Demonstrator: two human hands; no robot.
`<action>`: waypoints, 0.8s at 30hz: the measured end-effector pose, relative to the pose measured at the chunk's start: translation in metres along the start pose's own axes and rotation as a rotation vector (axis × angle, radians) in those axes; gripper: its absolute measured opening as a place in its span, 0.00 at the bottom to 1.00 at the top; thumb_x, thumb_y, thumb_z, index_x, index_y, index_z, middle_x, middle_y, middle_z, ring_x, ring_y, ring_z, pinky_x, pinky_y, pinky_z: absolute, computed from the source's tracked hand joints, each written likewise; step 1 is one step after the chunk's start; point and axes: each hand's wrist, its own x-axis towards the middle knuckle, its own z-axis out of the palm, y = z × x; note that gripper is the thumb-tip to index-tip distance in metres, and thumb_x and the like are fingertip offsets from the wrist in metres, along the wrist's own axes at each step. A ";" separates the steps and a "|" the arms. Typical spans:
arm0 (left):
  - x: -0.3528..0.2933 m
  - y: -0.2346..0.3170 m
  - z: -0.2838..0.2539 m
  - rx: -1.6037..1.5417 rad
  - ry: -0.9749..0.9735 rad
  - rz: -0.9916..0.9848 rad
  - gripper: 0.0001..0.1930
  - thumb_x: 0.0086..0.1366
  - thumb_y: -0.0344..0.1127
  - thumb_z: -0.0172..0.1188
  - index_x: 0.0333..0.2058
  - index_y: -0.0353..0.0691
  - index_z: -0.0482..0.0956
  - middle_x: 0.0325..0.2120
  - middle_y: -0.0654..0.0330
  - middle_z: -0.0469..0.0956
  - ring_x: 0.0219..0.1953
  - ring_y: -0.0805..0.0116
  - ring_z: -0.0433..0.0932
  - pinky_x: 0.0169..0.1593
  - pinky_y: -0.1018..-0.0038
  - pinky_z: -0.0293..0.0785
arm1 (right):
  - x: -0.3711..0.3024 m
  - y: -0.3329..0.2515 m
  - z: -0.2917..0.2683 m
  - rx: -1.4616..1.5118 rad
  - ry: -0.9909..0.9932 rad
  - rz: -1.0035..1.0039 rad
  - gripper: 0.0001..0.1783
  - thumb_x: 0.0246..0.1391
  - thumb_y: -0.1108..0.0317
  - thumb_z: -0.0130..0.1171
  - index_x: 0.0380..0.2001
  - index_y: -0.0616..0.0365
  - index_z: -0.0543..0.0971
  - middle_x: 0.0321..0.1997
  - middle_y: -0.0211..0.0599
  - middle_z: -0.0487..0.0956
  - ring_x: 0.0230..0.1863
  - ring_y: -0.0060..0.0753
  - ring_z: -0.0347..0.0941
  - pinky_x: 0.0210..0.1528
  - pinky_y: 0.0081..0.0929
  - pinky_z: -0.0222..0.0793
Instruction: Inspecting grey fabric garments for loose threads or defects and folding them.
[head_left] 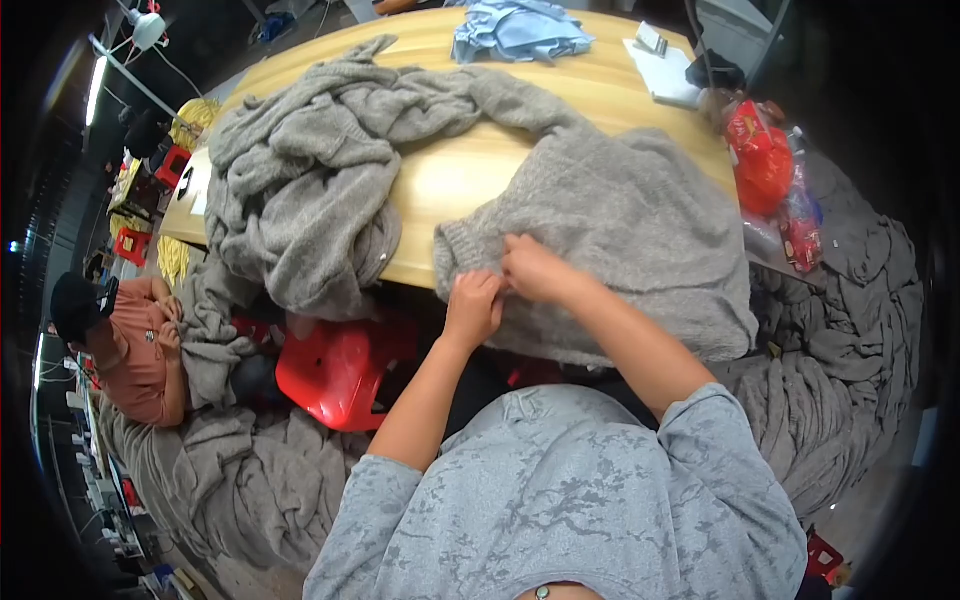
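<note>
A grey-brown knit sweater lies over the near right part of the wooden table, its lower part by my lap. Its ribbed edge points left. My left hand is closed on the knit just below that ribbing, fingers bent. Close beside it, my right hand pinches the same fabric from above. The two hands nearly touch at the fingertips. Anything small between the fingers is hidden.
More grey knit garments are heaped on the table's left. Light blue cloth and a white pad lie at the far side. Red plastic bags hang right. A red stool stands left, near a seated person. Knit piles surround me.
</note>
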 end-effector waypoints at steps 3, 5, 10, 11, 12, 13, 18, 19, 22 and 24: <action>0.000 0.000 0.002 -0.024 0.031 -0.005 0.07 0.44 0.24 0.55 0.25 0.41 0.71 0.24 0.58 0.69 0.33 0.57 0.69 0.37 0.65 0.62 | -0.007 0.000 0.005 -0.167 -0.045 -0.019 0.07 0.37 0.71 0.57 0.22 0.62 0.78 0.39 0.45 0.72 0.43 0.49 0.65 0.44 0.35 0.64; -0.001 0.000 0.002 -0.066 0.011 -0.028 0.08 0.43 0.24 0.56 0.25 0.41 0.71 0.24 0.58 0.69 0.33 0.57 0.68 0.37 0.65 0.62 | -0.007 -0.002 0.008 -0.221 0.004 -0.001 0.07 0.35 0.68 0.58 0.20 0.59 0.79 0.35 0.43 0.74 0.43 0.48 0.65 0.43 0.35 0.65; -0.004 -0.002 0.005 -0.118 0.093 -0.079 0.09 0.42 0.24 0.58 0.25 0.41 0.71 0.24 0.58 0.71 0.33 0.57 0.70 0.37 0.66 0.63 | 0.001 0.008 0.003 0.235 0.062 0.186 0.06 0.36 0.68 0.58 0.19 0.59 0.78 0.23 0.40 0.75 0.30 0.37 0.70 0.31 0.31 0.66; -0.004 -0.002 0.006 -0.168 0.123 -0.118 0.10 0.41 0.24 0.58 0.25 0.40 0.71 0.25 0.58 0.72 0.33 0.57 0.71 0.38 0.66 0.64 | 0.002 0.009 0.002 0.447 -0.006 0.290 0.07 0.37 0.67 0.58 0.20 0.60 0.78 0.20 0.40 0.75 0.25 0.33 0.71 0.28 0.30 0.66; -0.005 -0.003 0.007 -0.164 0.123 -0.149 0.09 0.43 0.25 0.58 0.26 0.40 0.70 0.25 0.57 0.73 0.32 0.55 0.72 0.38 0.66 0.65 | 0.001 0.008 0.005 0.434 0.066 0.282 0.09 0.37 0.67 0.59 0.21 0.62 0.79 0.17 0.41 0.75 0.18 0.28 0.69 0.22 0.28 0.64; -0.005 -0.003 0.008 -0.153 0.135 -0.139 0.09 0.43 0.25 0.58 0.26 0.40 0.70 0.25 0.57 0.73 0.32 0.55 0.72 0.38 0.66 0.65 | 0.001 0.007 0.006 0.460 0.094 0.261 0.09 0.37 0.67 0.59 0.21 0.62 0.79 0.17 0.41 0.75 0.18 0.28 0.69 0.22 0.28 0.64; -0.004 -0.001 0.014 -0.270 0.209 -0.293 0.10 0.47 0.25 0.57 0.30 0.38 0.71 0.28 0.55 0.74 0.34 0.53 0.73 0.38 0.65 0.67 | 0.003 0.009 0.005 0.563 0.044 0.362 0.10 0.38 0.65 0.57 0.21 0.62 0.78 0.17 0.41 0.75 0.19 0.29 0.69 0.22 0.30 0.64; -0.003 -0.001 0.013 -0.254 0.219 -0.295 0.10 0.47 0.25 0.57 0.30 0.38 0.71 0.28 0.55 0.74 0.34 0.53 0.73 0.38 0.65 0.67 | 0.003 0.010 0.004 0.598 0.000 0.410 0.11 0.39 0.64 0.57 0.22 0.62 0.78 0.18 0.41 0.75 0.19 0.29 0.70 0.22 0.30 0.63; -0.001 -0.002 0.013 -0.305 0.249 -0.255 0.10 0.47 0.24 0.57 0.31 0.37 0.72 0.30 0.54 0.75 0.35 0.53 0.73 0.39 0.66 0.68 | 0.000 0.008 0.005 0.471 0.001 0.331 0.12 0.43 0.62 0.53 0.25 0.61 0.77 0.23 0.43 0.76 0.26 0.37 0.71 0.28 0.34 0.64; 0.001 -0.003 0.012 -0.344 0.247 -0.221 0.09 0.47 0.23 0.57 0.30 0.36 0.72 0.30 0.53 0.75 0.35 0.53 0.74 0.38 0.68 0.70 | -0.004 0.003 0.007 0.297 0.088 0.170 0.13 0.45 0.62 0.52 0.27 0.60 0.76 0.26 0.44 0.76 0.30 0.41 0.70 0.33 0.36 0.64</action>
